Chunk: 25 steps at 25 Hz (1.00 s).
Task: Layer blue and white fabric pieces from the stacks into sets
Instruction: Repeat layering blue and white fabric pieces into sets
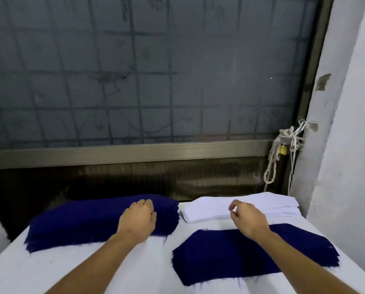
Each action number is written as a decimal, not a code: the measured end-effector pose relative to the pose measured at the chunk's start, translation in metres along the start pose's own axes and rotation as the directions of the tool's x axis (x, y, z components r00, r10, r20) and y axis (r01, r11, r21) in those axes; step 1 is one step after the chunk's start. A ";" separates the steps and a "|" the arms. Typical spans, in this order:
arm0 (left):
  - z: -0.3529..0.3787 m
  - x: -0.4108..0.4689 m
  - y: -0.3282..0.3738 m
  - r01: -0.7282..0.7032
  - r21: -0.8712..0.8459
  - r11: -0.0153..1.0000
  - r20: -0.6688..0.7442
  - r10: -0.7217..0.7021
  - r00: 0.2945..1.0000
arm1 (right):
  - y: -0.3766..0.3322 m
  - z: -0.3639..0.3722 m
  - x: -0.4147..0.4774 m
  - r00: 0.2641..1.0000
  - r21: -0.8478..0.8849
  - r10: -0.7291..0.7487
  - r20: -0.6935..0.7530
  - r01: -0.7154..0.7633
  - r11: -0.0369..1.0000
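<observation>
A thick stack of dark blue fabric (77,221) lies at the back left of the white table. My left hand (138,218) rests on its right end with fingers curled down onto the top piece. A stack of white fabric (262,205) lies at the back right. My right hand (247,219) hovers over its near edge, fingers loosely curled and holding nothing. In front of the white stack lies a layered pile topped by a dark blue piece (241,259), with my right forearm crossing above it.
The white table (50,270) ends at a dark gap below a frosted, barred window (147,71). A white wall (347,145) stands close on the right, with a knotted rope and brass padlock (283,149) at the window corner.
</observation>
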<state>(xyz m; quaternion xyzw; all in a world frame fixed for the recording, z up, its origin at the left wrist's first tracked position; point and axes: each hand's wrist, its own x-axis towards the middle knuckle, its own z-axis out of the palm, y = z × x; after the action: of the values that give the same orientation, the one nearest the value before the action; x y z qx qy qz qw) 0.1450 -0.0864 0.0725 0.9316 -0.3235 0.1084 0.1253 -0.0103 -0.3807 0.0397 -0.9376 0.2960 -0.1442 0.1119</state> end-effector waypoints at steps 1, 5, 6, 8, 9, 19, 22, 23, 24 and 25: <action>-0.004 0.003 -0.017 0.022 0.004 1.000 0.004 -0.022 1.000 | -0.020 0.007 0.006 1.000 0.032 -0.012 0.019 0.012 0.999; -0.011 0.009 -0.093 0.109 0.042 0.993 0.013 -0.110 0.994 | -0.097 0.035 0.020 0.993 0.136 -0.101 0.063 0.092 0.986; -0.010 0.011 -0.111 0.131 0.043 0.991 0.024 -0.132 0.991 | -0.112 0.040 0.022 0.990 0.153 -0.124 0.067 0.113 0.982; -0.008 0.014 -0.143 0.170 0.033 0.985 0.062 -0.172 0.983 | -0.139 0.049 0.028 0.980 0.181 -0.183 0.074 0.167 0.969; -0.007 0.016 -0.158 0.184 0.020 0.983 0.080 -0.185 0.979 | -0.151 0.053 0.031 0.973 0.193 -0.219 0.070 0.202 0.960; 0.011 0.039 -0.201 0.241 -0.113 0.964 0.145 -0.224 0.964 | -0.222 0.093 0.063 0.932 0.048 -0.361 -0.008 0.361 0.931; 0.014 0.036 -0.201 0.150 0.006 0.989 0.120 -0.149 0.981 | -0.233 0.101 0.067 0.924 0.046 -0.381 0.015 0.380 0.924; 0.014 0.035 -0.201 0.111 0.042 0.993 0.110 -0.115 0.987 | -0.236 0.102 0.068 0.919 0.055 -0.394 0.019 0.392 0.918; 0.014 0.034 -0.201 0.069 0.068 0.995 0.097 -0.076 0.992 | -0.239 0.102 0.069 0.912 0.070 -0.409 0.027 0.406 0.911; 0.014 0.032 -0.203 0.032 0.083 0.996 0.090 -0.040 0.995 | -0.243 0.102 0.071 0.905 0.092 -0.424 0.039 0.420 0.903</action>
<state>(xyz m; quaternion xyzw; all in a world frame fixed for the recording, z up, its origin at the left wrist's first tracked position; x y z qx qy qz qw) 0.2993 0.0446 0.0352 0.9456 -0.3075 0.0766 0.0740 0.2064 -0.2154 0.0304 -0.9778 0.0766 -0.1498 0.1246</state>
